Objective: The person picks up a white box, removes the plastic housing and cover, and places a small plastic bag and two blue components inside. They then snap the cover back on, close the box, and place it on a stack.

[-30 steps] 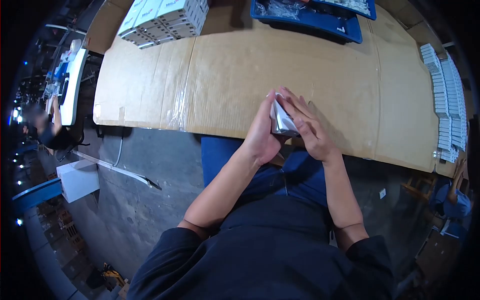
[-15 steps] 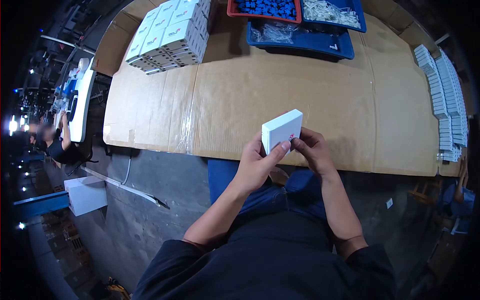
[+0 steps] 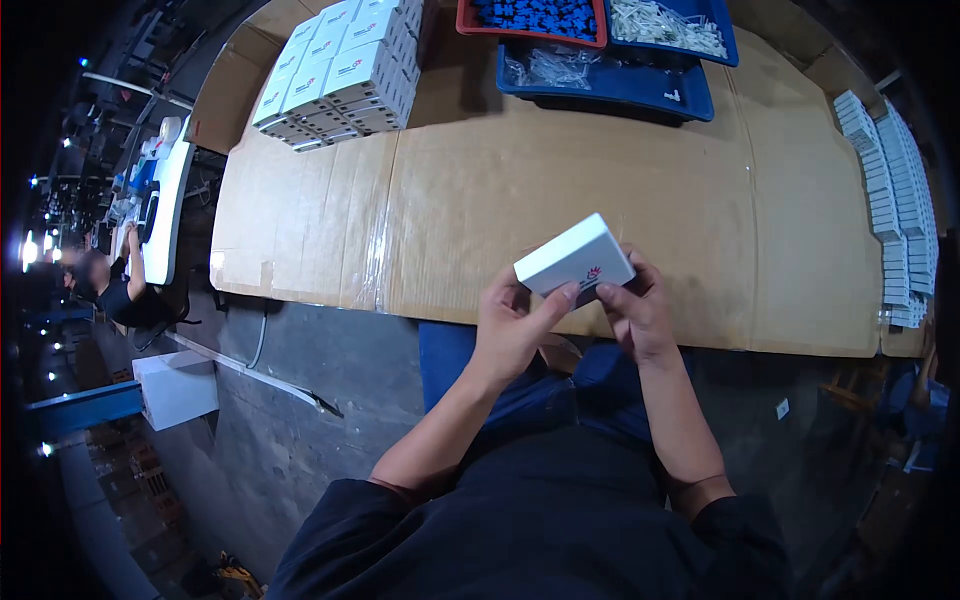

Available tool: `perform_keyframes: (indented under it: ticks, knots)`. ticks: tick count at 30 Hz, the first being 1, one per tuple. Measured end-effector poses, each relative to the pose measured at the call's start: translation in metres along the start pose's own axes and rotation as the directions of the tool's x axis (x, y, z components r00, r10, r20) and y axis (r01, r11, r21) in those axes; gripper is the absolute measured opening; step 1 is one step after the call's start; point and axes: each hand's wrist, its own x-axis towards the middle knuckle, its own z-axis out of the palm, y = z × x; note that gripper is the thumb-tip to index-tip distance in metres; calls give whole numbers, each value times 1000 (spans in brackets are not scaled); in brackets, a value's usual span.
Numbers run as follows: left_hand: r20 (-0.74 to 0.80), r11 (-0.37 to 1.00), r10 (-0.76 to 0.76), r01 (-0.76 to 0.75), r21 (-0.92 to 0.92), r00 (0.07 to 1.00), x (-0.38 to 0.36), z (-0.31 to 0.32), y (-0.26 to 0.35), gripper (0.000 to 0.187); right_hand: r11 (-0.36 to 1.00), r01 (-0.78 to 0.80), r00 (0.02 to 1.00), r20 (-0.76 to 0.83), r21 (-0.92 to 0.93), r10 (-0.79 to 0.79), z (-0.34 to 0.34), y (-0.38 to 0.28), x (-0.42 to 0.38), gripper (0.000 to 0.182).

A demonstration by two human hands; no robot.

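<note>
A small white box (image 3: 578, 258) with a red logo and dark print is held tilted above the near edge of the cardboard-covered table (image 3: 480, 200). My left hand (image 3: 515, 325) grips its left side, thumb on the printed face and fingers behind. On the right side, my right hand (image 3: 640, 310) pinches the box with the thumb on its lower front. Both hands are closed on it, and the fingertips behind the box are hidden.
Stacked white boxes (image 3: 345, 75) stand at the back left. Behind are a red tray (image 3: 530, 38) of blue pieces, a blue tray (image 3: 735, 45) of white pieces and another blue tray (image 3: 640, 92) with clear bags. White stacks (image 3: 885, 200) line the right. A person (image 3: 125, 290) sits far left.
The white box has turned in my hands, its top tipping so more of the printed face and red logo shows. My right hand has shifted slightly right.
</note>
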Motion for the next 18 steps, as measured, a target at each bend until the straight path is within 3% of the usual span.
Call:
perform_keyframes:
  ticks: [2,3,6,7,10,14,15,18]
  knots:
    - [-39,994,84,-81,73,996,12,2,5,60,996,80,993,-89,37,-76,5,-12,2,34]
    - [-43,982,162,-156,107,986,16,2,5,69,980,172,982,-68,-96,-178,6,-19,3,40]
    - [55,916,271,-275,292,961,20,-12,5,77,917,191,978,-12,-351,-208,4,-26,3,44]
    - [64,919,276,-283,273,959,19,-10,8,77,910,192,976,-26,-368,-217,14,-30,1,46]
    - [170,947,141,-183,263,975,17,-10,16,69,948,75,996,-26,-310,-87,13,-24,-4,50]
    - [53,987,142,-145,67,989,15,-5,1,50,1000,27,1000,10,-14,-27,5,-13,0,41]
    - [-4,995,100,-100,-9,995,12,-2,4,47,999,30,1000,0,-26,-30,8,-18,0,39]
    - [-5,990,142,-142,-13,990,11,-3,1,49,992,72,997,4,-100,-72,17,-30,0,36]
